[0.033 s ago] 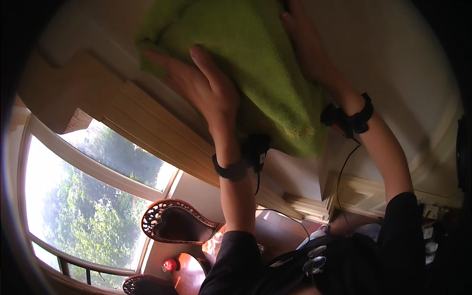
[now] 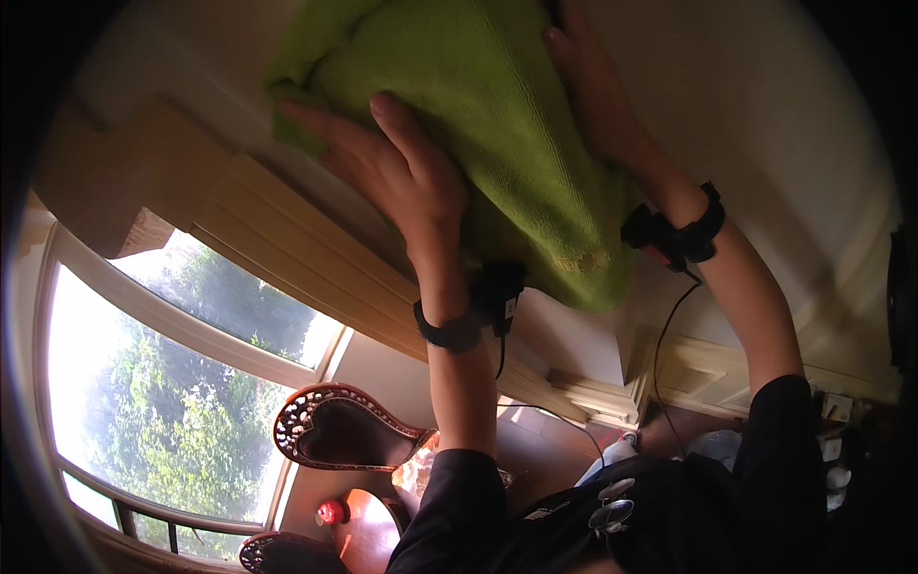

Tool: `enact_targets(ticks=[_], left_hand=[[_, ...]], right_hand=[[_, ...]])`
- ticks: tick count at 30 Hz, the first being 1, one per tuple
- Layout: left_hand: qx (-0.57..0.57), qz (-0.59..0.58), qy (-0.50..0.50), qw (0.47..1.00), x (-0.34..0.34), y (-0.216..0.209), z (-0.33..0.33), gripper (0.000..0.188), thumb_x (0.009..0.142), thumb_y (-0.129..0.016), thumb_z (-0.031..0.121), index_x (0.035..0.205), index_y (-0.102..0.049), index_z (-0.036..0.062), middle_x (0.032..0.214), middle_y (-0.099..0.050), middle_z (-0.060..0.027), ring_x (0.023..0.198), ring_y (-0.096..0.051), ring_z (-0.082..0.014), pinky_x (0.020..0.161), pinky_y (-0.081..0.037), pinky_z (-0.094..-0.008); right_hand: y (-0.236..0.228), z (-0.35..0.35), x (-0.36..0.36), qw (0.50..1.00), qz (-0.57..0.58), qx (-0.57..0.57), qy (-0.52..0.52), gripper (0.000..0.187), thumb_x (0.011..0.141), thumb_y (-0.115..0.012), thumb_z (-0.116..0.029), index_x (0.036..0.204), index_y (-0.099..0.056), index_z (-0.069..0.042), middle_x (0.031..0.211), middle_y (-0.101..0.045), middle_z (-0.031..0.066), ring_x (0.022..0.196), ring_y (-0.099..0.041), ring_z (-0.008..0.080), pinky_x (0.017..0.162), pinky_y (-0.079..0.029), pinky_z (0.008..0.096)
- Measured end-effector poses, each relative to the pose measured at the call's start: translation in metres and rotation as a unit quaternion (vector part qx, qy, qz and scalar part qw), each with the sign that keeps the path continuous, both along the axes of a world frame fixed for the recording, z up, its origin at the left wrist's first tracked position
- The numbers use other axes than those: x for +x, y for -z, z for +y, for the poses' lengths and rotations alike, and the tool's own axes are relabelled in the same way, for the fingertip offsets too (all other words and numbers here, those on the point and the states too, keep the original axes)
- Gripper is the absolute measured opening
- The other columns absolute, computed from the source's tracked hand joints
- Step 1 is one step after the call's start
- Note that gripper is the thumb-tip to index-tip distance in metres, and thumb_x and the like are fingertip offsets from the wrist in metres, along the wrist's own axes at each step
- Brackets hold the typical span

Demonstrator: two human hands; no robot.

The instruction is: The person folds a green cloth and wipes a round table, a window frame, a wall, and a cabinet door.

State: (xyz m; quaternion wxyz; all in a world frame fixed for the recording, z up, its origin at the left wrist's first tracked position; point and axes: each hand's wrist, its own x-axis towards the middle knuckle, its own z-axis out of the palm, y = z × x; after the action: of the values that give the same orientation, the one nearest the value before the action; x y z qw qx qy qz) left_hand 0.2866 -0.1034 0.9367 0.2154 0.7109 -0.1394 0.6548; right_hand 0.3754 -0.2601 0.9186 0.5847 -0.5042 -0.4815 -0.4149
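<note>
Both my arms reach up, and a green towel (image 2: 478, 124) is held between my hands, its lower corner hanging toward me. My left hand (image 2: 402, 172) grips the towel's left side, its thumb lying over the cloth and its fingertips partly in the folds. Along the right edge of the towel, my right hand (image 2: 602, 105) holds the cloth; its fingers are partly in shadow and run off the top of the view. A worn, frayed patch shows near the lower corner. What lies behind the towel is hidden.
Black straps with small cabled devices (image 2: 499, 297) sit on both wrists. Cream moulding (image 2: 306, 258) runs beside a large window (image 2: 182, 383) on the left. Below are a carved chair (image 2: 354, 426), a small round table (image 2: 371, 526) and a red object (image 2: 332, 513). Glasses (image 2: 610, 515) hang on my shirt.
The towel's lower corner hangs very slightly lower, and the view has shifted a little. Both hands keep nearly the same place on the cloth.
</note>
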Motion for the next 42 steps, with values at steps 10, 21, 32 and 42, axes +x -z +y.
enact_targets(ticks=[10,21,32,42], left_hand=[[-0.052,0.033,0.010,0.998,-0.003,0.125,-0.016,0.082,0.098,-0.038,0.038,0.148,0.001,-0.0126,0.151,-0.015,-0.0384,0.140,-0.020,-0.0480,0.115,-0.010,-0.0510],[-0.053,0.102,0.034,0.993,-0.010,0.201,0.001,0.084,0.096,-0.040,0.036,0.147,0.003,-0.0138,0.154,-0.004,-0.0369,0.144,-0.009,-0.0452,0.117,-0.010,-0.0464],[-0.146,0.201,0.036,0.968,-0.021,0.323,0.008,0.089,0.092,-0.038,0.039,0.143,0.006,-0.0197,0.152,0.000,-0.0395,0.144,-0.005,-0.0478,0.117,-0.008,-0.0478],[-0.099,0.394,-0.097,0.908,-0.041,0.412,0.010,0.075,0.097,-0.034,0.031,0.144,-0.005,-0.0191,0.142,-0.023,-0.0460,0.127,-0.032,-0.0595,0.112,-0.023,-0.0533]], right_hand=[[0.118,-0.002,-0.007,0.989,0.148,-0.026,0.012,0.067,0.103,-0.035,-0.035,0.154,-0.005,-0.003,0.159,-0.017,0.0210,0.146,-0.018,0.0315,0.118,-0.016,0.0365],[0.177,0.000,-0.032,0.977,0.206,0.022,0.043,0.065,0.101,-0.043,-0.029,0.154,-0.014,-0.006,0.157,-0.022,0.0212,0.145,-0.025,0.0321,0.116,-0.024,0.0379],[0.266,0.000,-0.055,0.937,0.348,-0.016,0.031,0.072,0.097,-0.040,-0.028,0.154,-0.006,0.000,0.159,-0.016,0.0220,0.146,-0.019,0.0309,0.118,-0.018,0.0352],[0.340,0.003,-0.079,0.894,0.445,-0.060,0.019,0.068,0.100,-0.037,-0.034,0.152,-0.012,0.001,0.158,-0.018,0.0192,0.146,-0.019,0.0294,0.117,-0.019,0.0346]])
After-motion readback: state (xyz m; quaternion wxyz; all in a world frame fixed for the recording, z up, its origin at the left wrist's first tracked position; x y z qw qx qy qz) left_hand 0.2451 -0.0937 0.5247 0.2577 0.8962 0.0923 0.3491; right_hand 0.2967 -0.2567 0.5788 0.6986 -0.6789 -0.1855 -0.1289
